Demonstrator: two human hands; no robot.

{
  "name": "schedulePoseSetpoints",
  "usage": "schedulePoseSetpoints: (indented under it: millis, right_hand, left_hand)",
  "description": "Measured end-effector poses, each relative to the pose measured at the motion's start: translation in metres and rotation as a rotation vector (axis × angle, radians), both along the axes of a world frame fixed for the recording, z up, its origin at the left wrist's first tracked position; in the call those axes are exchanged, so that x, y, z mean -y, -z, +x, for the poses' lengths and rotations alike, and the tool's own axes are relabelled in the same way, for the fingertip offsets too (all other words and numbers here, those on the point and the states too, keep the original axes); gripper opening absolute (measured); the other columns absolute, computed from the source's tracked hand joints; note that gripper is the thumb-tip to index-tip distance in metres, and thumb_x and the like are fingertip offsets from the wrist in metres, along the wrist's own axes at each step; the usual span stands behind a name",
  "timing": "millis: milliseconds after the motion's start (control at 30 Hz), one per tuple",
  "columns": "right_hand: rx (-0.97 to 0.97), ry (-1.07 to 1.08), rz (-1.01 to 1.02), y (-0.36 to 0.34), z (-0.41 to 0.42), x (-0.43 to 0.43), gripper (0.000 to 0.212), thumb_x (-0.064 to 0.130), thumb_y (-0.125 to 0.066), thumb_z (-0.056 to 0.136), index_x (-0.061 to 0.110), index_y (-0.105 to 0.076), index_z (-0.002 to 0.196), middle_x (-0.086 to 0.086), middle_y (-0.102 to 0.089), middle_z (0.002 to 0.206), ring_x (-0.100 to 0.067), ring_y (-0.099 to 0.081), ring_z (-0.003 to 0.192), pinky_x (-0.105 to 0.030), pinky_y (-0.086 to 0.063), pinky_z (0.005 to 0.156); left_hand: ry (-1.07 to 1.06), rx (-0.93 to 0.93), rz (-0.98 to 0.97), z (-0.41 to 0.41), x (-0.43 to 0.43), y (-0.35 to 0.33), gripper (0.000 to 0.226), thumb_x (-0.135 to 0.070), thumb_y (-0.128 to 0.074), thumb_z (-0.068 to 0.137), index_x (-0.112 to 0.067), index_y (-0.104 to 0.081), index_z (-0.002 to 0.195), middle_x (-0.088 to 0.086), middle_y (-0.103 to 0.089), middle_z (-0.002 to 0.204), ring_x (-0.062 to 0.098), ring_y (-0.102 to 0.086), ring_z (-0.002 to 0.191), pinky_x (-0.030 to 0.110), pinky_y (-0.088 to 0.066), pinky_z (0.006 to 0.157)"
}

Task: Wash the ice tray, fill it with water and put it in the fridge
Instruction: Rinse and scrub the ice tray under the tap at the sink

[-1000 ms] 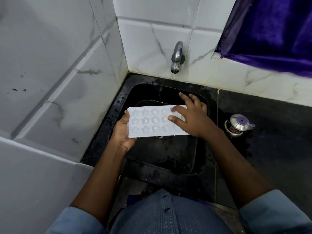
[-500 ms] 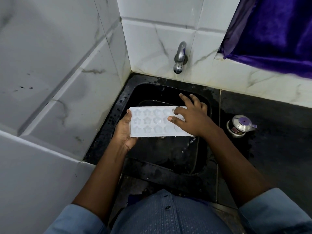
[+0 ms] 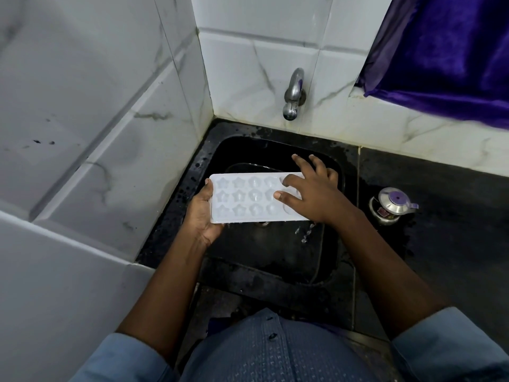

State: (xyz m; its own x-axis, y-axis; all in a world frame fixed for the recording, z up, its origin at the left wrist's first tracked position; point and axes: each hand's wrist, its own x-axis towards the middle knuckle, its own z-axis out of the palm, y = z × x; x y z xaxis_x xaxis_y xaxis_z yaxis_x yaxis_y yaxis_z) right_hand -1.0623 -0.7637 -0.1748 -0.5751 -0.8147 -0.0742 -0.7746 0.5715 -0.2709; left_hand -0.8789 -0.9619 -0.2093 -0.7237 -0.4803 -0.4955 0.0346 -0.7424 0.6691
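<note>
The ice tray is held over the black sink, below the tap. The left hand grips its left end, thumb on the edge, and the other fingers go under the tray, out of sight. The right hand lies on the right end with its fingers spread wide. Drops of water fall from the tray's near corner. No water runs from the tap. So I think the washing is under way. Filling the tray and putting it in the fridge are not done yet. No fridge can be seen.
</note>
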Motion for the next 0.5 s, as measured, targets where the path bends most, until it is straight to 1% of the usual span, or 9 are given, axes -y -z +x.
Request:
schedulePoseSetpoints:
  millis: [67, 167, 267, 333, 433, 500]
  right_hand:
    - [-0.005, -0.001, -0.002, 0.0000, 0.0004, 0.0004, 0.071, 0.088, -0.022, 0.089, 0.045, -0.057, 0.134, 0.003, -0.007, 0.176, -0.029, 0.005, 0.160, -0.057, -0.005, 0.119]
    - [-0.004, -0.004, 0.007, 0.0015, 0.0007, 0.0005, 0.074, 0.089, -0.021, 0.089, 0.047, -0.053, 0.140, 0.004, -0.005, 0.176, -0.028, 0.006, 0.160, -0.058, -0.005, 0.120]
    - [0.001, -0.001, -0.006, 0.0013, 0.0007, 0.0006, 0.069, 0.088, -0.023, 0.090, 0.045, -0.057, 0.133, 0.003, -0.007, 0.175, -0.028, 0.006, 0.160, -0.058, -0.005, 0.119]
    - [0.005, 0.003, -0.012, 0.0006, 0.0011, 0.0005, 0.065, 0.087, -0.024, 0.091, 0.046, -0.056, 0.130, 0.003, -0.007, 0.175, -0.028, 0.005, 0.160, -0.058, -0.005, 0.119]
    - [0.014, 0.005, 0.009, -0.0003, 0.0021, 0.0001, 0.067, 0.087, -0.023, 0.090, 0.046, -0.055, 0.133, 0.004, -0.007, 0.175, -0.027, 0.006, 0.160, -0.058, -0.004, 0.120]
    - [0.012, 0.012, -0.013, -0.0023, 0.0035, 0.0007, 0.063, 0.084, -0.025, 0.092, 0.043, -0.058, 0.127, 0.003, -0.010, 0.175, -0.028, 0.004, 0.160, -0.057, -0.005, 0.119]
  left_hand:
    - [0.003, -0.008, 0.008, 0.0007, 0.0000, 0.0006, 0.057, -0.053, -0.040, 0.111, -0.006, -0.070, 0.126, 0.019, -0.078, 0.121, 0.034, -0.078, 0.105, 0.046, -0.066, 0.074]
    - [-0.006, -0.002, -0.003, 0.0011, 0.0004, 0.0013, 0.058, -0.054, -0.041, 0.110, -0.006, -0.069, 0.128, 0.019, -0.077, 0.124, 0.035, -0.077, 0.108, 0.047, -0.066, 0.076]
    - [-0.004, 0.005, -0.007, 0.0011, 0.0000, 0.0015, 0.058, -0.054, -0.041, 0.110, -0.006, -0.068, 0.130, 0.020, -0.075, 0.127, 0.036, -0.076, 0.110, 0.049, -0.065, 0.080]
    - [-0.003, 0.011, -0.014, 0.0011, -0.0004, 0.0021, 0.059, -0.055, -0.041, 0.110, -0.007, -0.067, 0.132, 0.020, -0.074, 0.130, 0.036, -0.075, 0.113, 0.049, -0.064, 0.083]
    - [-0.007, 0.015, -0.017, 0.0014, -0.0012, 0.0005, 0.057, -0.054, -0.040, 0.111, -0.008, -0.069, 0.129, 0.018, -0.077, 0.125, 0.035, -0.077, 0.108, 0.046, -0.065, 0.078]
    - [-0.005, 0.015, -0.009, 0.0014, -0.0022, -0.0013, 0.056, -0.053, -0.040, 0.111, -0.008, -0.069, 0.127, 0.017, -0.078, 0.122, 0.034, -0.078, 0.106, 0.045, -0.066, 0.077]
